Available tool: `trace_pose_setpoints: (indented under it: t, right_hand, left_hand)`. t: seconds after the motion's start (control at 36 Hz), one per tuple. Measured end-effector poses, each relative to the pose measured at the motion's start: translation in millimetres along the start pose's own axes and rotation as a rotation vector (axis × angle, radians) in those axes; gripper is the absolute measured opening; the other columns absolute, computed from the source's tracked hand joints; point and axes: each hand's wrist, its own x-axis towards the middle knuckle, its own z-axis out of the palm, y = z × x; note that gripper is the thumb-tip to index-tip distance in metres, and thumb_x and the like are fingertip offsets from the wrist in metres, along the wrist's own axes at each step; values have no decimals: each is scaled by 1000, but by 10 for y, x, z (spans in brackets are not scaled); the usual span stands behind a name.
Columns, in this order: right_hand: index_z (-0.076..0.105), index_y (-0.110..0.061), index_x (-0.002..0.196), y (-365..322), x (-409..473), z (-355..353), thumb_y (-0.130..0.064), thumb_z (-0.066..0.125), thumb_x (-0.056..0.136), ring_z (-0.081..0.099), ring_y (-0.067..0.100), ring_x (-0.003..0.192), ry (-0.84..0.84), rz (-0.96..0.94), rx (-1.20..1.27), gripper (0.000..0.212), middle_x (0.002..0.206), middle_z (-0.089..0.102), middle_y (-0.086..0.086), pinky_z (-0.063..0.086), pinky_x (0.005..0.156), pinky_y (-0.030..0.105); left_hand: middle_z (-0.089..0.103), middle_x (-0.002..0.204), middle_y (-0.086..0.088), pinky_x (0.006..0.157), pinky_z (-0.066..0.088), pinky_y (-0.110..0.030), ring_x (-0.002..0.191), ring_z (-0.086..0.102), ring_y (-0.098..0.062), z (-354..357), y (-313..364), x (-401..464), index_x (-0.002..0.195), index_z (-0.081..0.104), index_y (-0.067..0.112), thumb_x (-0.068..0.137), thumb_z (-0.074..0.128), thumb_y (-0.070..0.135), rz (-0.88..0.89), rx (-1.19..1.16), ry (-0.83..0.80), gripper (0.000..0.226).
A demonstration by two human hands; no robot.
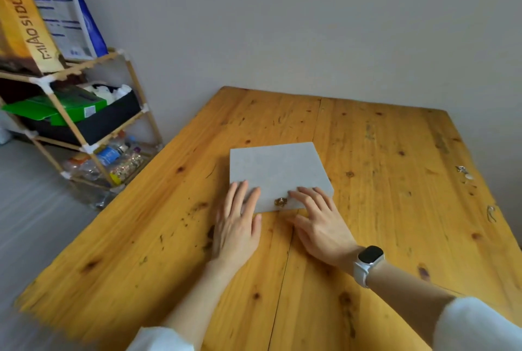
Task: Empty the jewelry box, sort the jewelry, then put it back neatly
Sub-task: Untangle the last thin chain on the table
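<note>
A flat grey jewelry box (278,171) lies closed in the middle of the wooden table (381,138), with a small gold clasp (280,201) on its near edge. My left hand (237,223) rests flat with straight fingers on the box's near left corner. My right hand (319,220), with a white watch on the wrist, lies with spread fingers on the near right part of the lid, beside the clasp. A few small pieces of jewelry (464,174) lie loose near the table's right edge, and another thin piece (491,213) lies closer to me.
A wooden rack (84,113) stands on the floor to the left of the table, loaded with bags, a black box and plastic bottles. A grey wall runs behind the table's far edge.
</note>
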Motion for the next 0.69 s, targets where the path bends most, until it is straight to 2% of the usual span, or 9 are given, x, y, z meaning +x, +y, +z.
trace_pose_setpoints:
  t: [0.11, 0.25, 0.31, 0.39, 0.44, 0.5, 0.58, 0.64, 0.69]
  right_hand:
    - [53, -14, 102, -16, 196, -43, -35, 48, 85, 57, 26, 100, 44, 169, 77, 27, 106, 61, 4, 34, 93, 38]
    - [55, -18, 119, 3, 443, 108, -45, 73, 68, 55, 28, 114, -56, 254, -83, 60, 118, 61, 6, 36, 98, 53]
    - [57, -18, 117, -13, 483, 147, -45, 75, 65, 55, 29, 114, -53, 272, -131, 61, 118, 61, 7, 35, 98, 54]
    - [59, -17, 113, -24, 566, 209, -43, 76, 64, 56, 31, 111, -23, 283, -185, 59, 114, 62, 7, 38, 94, 56]
    - [60, -15, 112, -40, 648, 242, -42, 76, 65, 57, 32, 109, -29, 295, -209, 57, 113, 63, 8, 40, 90, 58]
    - [60, -15, 111, -28, 736, 277, -42, 76, 65, 57, 32, 108, -32, 311, -217, 55, 111, 62, 8, 40, 89, 59]
    - [59, -14, 113, -39, 811, 297, -40, 74, 68, 55, 33, 110, -67, 347, -162, 54, 112, 62, 9, 39, 91, 59]
    - [57, -14, 117, -49, 807, 309, -40, 71, 73, 52, 33, 115, -80, 331, -116, 54, 117, 60, 10, 36, 95, 57]
    - [50, -15, 126, -36, 828, 254, -42, 63, 80, 42, 30, 127, -125, 358, -14, 55, 130, 52, 9, 24, 105, 55]
  left_hand:
    - [33, 148, -11, 100, 40, -46, 138, 25, -26, -1, -7, -2, 136, 38, 14, 84, 39, 35, -60, 26, -3, 56]
    - [28, 149, -16, 99, 37, -50, 135, 30, -32, -11, 6, 23, 142, 24, 7, 76, 40, 49, -273, 41, -7, 79]
    - [28, 148, -19, 101, 34, -53, 134, 31, -35, 13, 8, 29, 144, 19, 3, 75, 47, 52, -335, 54, -2, 89]
    - [15, 153, -19, 110, 18, -54, 140, 17, -32, 52, 5, 35, 145, 3, 0, 76, 59, 52, -404, 73, -54, 103]
    - [10, 153, -19, 112, 9, -53, 142, 11, -31, 68, -2, 26, 143, -3, -1, 77, 48, 60, -444, 93, -84, 104]
    - [9, 153, -21, 112, 6, -53, 142, 9, -32, 58, 11, 18, 141, -6, -3, 74, 24, 68, -476, 133, -105, 102]
    - [-1, 154, -19, 112, -3, -52, 143, -2, -29, 39, 43, 47, 145, -1, 1, 68, -2, 68, -507, 206, -253, 101]
    - [-1, 155, -17, 112, -6, -52, 143, -5, -27, 25, 69, 72, 146, 5, 4, 73, -1, 66, -521, 246, -321, 97]
    - [-1, 155, -16, 111, -7, -52, 143, -6, -27, 13, 93, 84, 146, 6, 4, 75, 3, 64, -539, 275, -330, 93]
